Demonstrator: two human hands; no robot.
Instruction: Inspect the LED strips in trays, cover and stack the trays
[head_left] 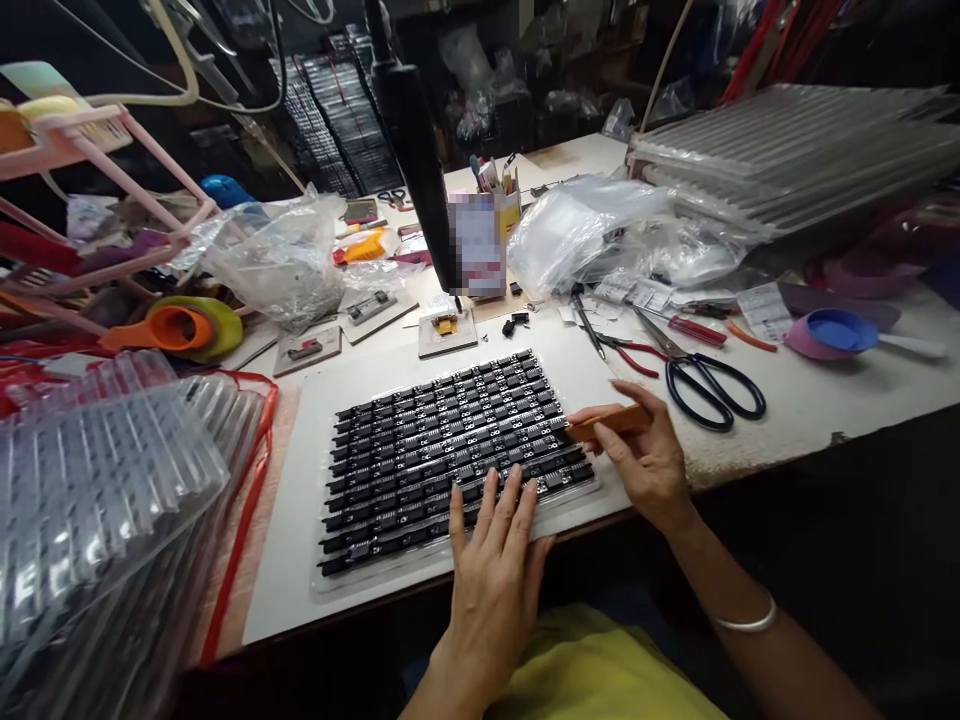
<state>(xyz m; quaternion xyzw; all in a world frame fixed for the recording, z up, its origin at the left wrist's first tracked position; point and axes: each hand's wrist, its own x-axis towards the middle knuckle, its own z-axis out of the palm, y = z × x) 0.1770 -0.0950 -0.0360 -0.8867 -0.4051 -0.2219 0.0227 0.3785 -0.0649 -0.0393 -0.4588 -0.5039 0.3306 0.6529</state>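
Observation:
A clear plastic tray point(324, 584) lies in front of me on a white board, filled with rows of small black electronic parts point(435, 450) that carry pale markings. My left hand point(491, 560) rests on its near edge, fingers stretched out over the closest rows. At the tray's right side, my right hand point(646, 460) pinches a flat orange-brown strip point(611, 422) between thumb and fingers. The strip's tip points left and meets the right end of the rows; whether it touches a part I cannot tell.
Clear trays point(112, 480) are stacked at left, more trays point(780, 160) at back right. Scissors point(709, 385), red-handled pliers point(634, 352) and a purple cup point(829, 333) lie right. Behind the tray are a small block point(448, 335), loose black parts point(515, 323) and plastic bags point(600, 225).

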